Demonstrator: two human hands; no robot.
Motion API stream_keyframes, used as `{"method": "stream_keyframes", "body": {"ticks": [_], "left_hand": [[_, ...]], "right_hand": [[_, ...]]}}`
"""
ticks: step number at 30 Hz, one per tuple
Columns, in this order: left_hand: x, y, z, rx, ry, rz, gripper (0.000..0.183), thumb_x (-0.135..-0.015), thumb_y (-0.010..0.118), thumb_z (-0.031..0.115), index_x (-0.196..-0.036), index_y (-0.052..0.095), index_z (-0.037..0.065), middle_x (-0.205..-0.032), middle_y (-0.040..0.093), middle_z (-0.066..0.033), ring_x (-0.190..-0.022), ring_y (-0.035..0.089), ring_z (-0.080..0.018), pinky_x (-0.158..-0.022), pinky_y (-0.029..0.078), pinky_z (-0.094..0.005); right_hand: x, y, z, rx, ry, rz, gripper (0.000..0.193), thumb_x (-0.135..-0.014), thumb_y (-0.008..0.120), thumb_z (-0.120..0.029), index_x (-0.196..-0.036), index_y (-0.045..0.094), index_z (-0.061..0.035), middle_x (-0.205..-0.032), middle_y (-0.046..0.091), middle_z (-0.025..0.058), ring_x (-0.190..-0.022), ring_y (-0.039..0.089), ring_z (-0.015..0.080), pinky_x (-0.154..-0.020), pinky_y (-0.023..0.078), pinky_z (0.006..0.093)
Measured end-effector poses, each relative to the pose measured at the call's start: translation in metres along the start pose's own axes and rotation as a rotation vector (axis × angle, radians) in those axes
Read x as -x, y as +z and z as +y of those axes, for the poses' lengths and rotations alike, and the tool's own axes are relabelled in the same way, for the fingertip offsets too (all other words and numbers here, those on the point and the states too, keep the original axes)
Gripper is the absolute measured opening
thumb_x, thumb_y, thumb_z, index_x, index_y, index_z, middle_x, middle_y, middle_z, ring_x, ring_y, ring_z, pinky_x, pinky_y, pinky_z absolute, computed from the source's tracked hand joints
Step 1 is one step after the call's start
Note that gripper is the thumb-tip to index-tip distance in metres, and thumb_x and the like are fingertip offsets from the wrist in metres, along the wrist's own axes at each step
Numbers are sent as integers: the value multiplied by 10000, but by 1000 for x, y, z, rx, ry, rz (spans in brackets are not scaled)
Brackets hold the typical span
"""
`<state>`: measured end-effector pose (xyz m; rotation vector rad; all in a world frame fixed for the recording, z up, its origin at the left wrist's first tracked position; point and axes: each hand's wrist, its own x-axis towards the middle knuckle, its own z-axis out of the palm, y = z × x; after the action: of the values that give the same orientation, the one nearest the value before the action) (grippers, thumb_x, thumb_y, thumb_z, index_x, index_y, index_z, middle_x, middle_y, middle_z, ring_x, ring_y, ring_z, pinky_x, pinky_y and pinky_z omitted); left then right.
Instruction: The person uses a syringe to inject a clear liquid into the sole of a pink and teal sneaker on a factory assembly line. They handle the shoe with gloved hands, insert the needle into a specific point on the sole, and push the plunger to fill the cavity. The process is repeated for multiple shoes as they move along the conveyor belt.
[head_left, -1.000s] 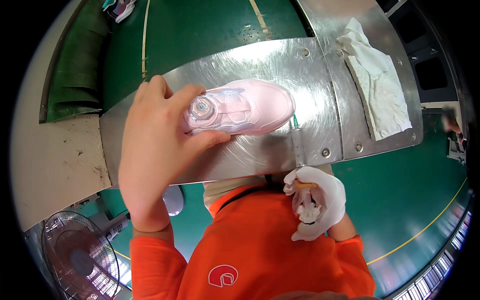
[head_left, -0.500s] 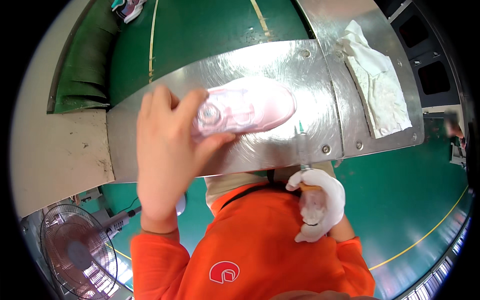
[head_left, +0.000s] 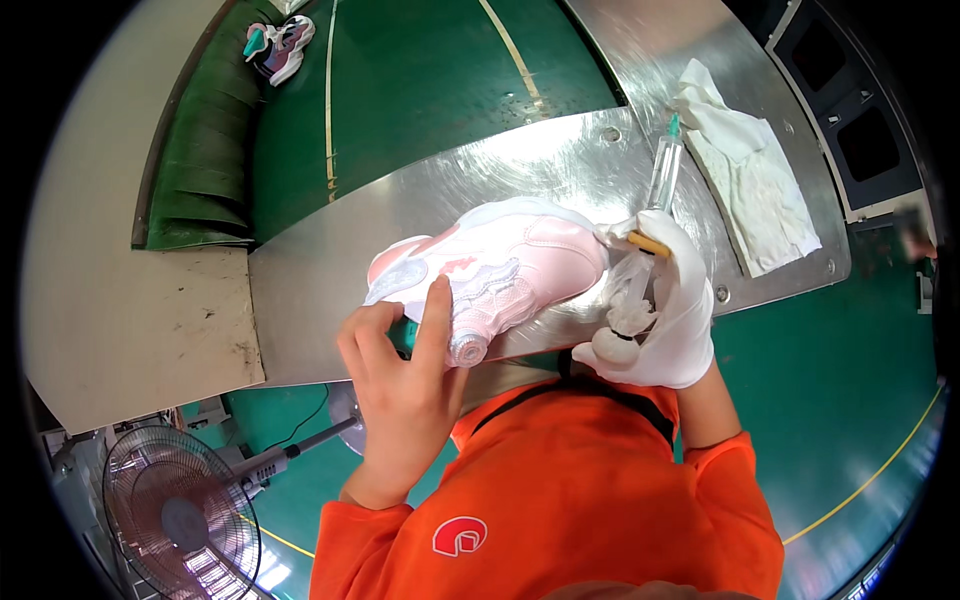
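1. The pink child's shoe [head_left: 500,270] now lies on its side on the curved steel bench [head_left: 330,250], toe end toward the person's right, its round dial closure [head_left: 468,348] facing the near edge; a second ago it sat further to the left with the dial up under the palm, so it has been turned and slid toward the middle
2. The left hand [head_left: 400,375] is bare; its fingers [head_left: 435,320] are clamped on the shoe at the heel and dial side, forefinger stretched up along the upper, thumb tucked underneath, pinning the shoe to the bench
3. The right hand [head_left: 655,315] wears a white glove; its fingers are closed round a clear syringe [head_left: 660,175] with a green tip that points away from the body; a second ago this hand hung low against the orange shirt [head_left: 560,500], now it is up at the toe end of the shoe, touching it or very nearly; a wad of clear film or tissue sits in the same grip, and I cannot tell which
4. Judging by the shift, the holding hand has presented the toe side and the gloved hand has come up to work on it; the syringe is held by the barrel, tip away from the shoe, so it does not look ready to dispense
5. A white cloth [head_left: 755,180] lies on the steel to the right, well apart from the shoe; a second, multicoloured shoe [head_left: 275,45] rests far off on the green belt [head_left: 420,90]; a fan [head_left: 180,510] stands low at the left
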<state>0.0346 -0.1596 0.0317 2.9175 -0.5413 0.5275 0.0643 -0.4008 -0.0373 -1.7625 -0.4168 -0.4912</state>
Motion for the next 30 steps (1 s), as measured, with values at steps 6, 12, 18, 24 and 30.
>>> {"method": "stream_keyframes", "body": {"ticks": [6, 12, 18, 24, 30], "left_hand": [[-11, -6, -8, 6, 105, -3, 563, -674, 792, 133, -1211, 632, 73, -1037, 502, -140, -954, 510, -318, -837, 455, -412], [-45, -12, -35, -75, 184, -72, 527, -713, 791, 241, -1170, 628, 36, -979, 643, -120, -832, 611, -278, -708, 504, -345], [-121, -27, -36, 343, -276, -508, 475, -809, 709, 232, -1205, 581, 3, -1055, 649, -188, -898, 639, -319, -679, 515, -370], [-134, -47, -42, 95, 587, -441, 589, -709, 730, -5, -1268, 587, 117, -1171, 607, -127, -1163, 545, -287, -988, 432, -424], [-171, -3, -46, 276, 865, -666, 576, -647, 782, 49, -1201, 644, 130, -1148, 605, -58, -1182, 513, -269, -999, 434, -423]], "right_hand": [[-18, -7, -3, 158, -256, -128, 959, -476, 851, -147, -1317, 419, 11, -1155, 563, 157, -983, 603, 282, -877, 488, 383], [-13, -9, 0, 92, 67, 73, 921, -495, 825, -134, -1318, 431, -9, -1036, 586, 143, -839, 596, 267, -772, 502, 362], [-11, -10, 5, 359, 241, 31, 915, -557, 828, -133, -1363, 404, -43, -1155, 556, 148, -995, 566, 298, -871, 471, 373], [-10, -3, 12, 368, 177, 8, 941, -512, 876, -142, -1338, 430, -69, -1113, 561, 114, -899, 553, 259, -787, 478, 366], [-10, -6, -2, 184, 360, 27, 984, -465, 906, -126, -1325, 433, -53, -1124, 569, 104, -917, 569, 217, -808, 498, 344]]}}
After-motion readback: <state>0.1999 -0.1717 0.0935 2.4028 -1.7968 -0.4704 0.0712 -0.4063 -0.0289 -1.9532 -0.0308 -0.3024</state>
